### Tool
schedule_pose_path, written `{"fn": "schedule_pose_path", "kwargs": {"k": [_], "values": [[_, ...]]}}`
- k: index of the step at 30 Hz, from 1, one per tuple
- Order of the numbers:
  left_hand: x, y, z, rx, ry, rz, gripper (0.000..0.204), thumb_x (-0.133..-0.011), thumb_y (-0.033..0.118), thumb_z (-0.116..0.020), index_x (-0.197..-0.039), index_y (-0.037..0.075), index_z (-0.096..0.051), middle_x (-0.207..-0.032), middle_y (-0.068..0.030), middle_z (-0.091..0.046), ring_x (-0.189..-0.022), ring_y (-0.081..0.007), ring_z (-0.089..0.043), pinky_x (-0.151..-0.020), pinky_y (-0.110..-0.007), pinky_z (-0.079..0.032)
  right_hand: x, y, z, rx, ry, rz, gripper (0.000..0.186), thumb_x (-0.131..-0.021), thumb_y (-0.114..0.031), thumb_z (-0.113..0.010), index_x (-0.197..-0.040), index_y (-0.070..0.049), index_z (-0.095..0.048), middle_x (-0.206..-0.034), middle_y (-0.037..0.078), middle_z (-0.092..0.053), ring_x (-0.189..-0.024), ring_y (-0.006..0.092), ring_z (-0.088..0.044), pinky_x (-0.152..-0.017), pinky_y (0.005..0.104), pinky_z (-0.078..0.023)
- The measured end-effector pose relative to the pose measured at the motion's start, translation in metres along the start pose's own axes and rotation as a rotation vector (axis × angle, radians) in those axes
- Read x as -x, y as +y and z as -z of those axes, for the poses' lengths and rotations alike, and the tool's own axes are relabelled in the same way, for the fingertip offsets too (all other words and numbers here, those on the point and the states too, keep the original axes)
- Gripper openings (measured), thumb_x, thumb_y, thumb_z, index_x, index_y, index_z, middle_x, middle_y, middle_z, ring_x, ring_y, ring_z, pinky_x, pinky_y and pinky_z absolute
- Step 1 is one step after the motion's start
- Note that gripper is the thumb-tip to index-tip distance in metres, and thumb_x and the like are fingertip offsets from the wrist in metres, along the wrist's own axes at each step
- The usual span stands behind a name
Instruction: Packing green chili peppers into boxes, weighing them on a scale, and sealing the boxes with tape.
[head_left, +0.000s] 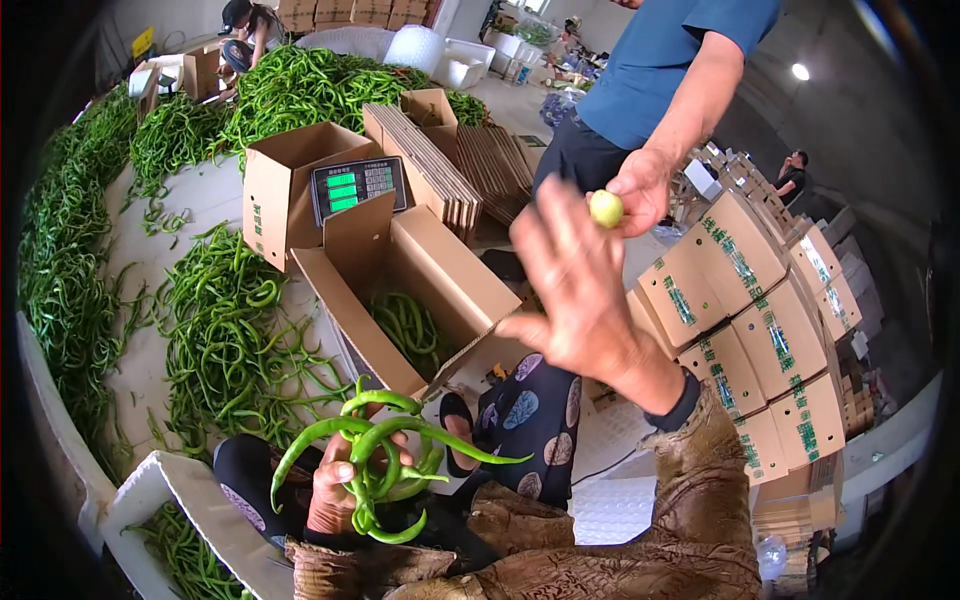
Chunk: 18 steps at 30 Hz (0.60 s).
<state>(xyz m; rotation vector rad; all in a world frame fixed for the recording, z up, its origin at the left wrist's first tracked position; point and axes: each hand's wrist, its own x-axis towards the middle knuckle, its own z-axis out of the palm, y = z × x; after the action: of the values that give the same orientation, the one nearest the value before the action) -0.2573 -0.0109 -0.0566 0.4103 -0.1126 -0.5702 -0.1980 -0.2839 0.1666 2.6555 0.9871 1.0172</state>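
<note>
A loose bunch of long green chili peppers (385, 445) is gripped in my left hand (335, 490), low in front of me, with the curved ends sticking out all round. My right hand (580, 290) is raised, fingers spread and slightly blurred, holding nothing I can see. Just beyond its fingers, a co-worker's hand (645, 190) holds out a small round yellow-green fruit (605, 208). Whether my fingers touch it I cannot tell. Ahead of my left hand stands an open cardboard carton (440, 265) with green peppers (405, 325) at its bottom.
A scale display (358, 187) rises behind the carton, beside another open box (268, 205) and flattened cartons (430, 170). Pepper heaps (215, 340) cover the floor at left. Stacked packed cartons (745, 330) stand at right. A white foam box (190, 490) holds peppers at lower left.
</note>
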Motion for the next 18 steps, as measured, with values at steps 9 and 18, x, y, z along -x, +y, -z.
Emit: {"fn": "schedule_pose_path", "kwargs": {"k": [9,18], "values": [[0.002,0.003,0.001,0.035,-0.085,-0.009,0.096,-0.062,0.025,-0.074,-0.141,-0.002,-0.028,-0.112,-0.0238,-0.057,-0.096,-0.039,-0.064,-0.082,-0.047,-0.057,-0.002,0.001,0.011,-2.043,0.238,-0.616,0.09,-0.094,-0.069,-0.021,-0.15,0.001,-0.015,-0.157,0.017,-0.019,-0.144,0.0293,-0.02,-0.113,0.0402,-0.024],[0.002,-0.001,-0.001,0.026,0.005,-0.116,0.091,-0.064,0.026,-0.072,-0.14,-0.002,-0.029,-0.107,-0.024,-0.057,-0.091,-0.0396,-0.065,-0.075,-0.051,-0.059,-0.005,0.031,0.048,-0.082,0.583,-0.154,0.064,-0.093,-0.029,-0.056,-0.142,0.004,-0.03,-0.148,0.025,-0.029,-0.138,0.041,-0.027,-0.111,0.0514,-0.024]]}}
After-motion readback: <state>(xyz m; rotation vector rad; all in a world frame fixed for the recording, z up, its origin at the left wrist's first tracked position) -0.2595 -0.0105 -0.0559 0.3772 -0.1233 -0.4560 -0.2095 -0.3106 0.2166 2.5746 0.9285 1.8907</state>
